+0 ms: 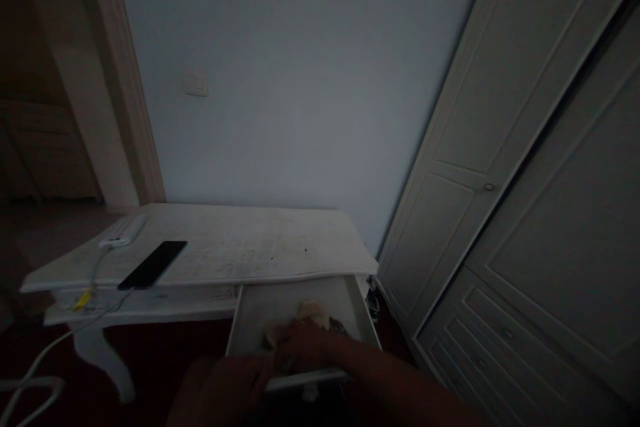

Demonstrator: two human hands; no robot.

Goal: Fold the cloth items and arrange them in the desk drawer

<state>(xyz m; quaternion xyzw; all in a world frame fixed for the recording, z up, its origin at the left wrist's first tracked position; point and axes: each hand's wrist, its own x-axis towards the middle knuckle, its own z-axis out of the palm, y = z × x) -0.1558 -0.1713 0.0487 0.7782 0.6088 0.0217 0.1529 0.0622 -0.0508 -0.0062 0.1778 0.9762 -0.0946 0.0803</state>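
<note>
A pulled-out white drawer (267, 295) holds a pale, soft-looking bundle (313, 311), another pale lump (274, 332) and a darker patterned item (338, 327). Dim light hides what kind these are. My right hand (300, 345) reaches into the drawer from the right, its fingers bent over something among these items that I cannot make out. At the drawer's front left corner is my left hand (245, 373), close to the right one. Its fingers are too dark to read, so its grip is unclear.
The drawer belongs to a white, worn table (215, 233) against the wall. On its left lie a black phone (154, 265) with a cable and a white power strip (123, 231). A tall wardrobe (450, 193) stands close on the right.
</note>
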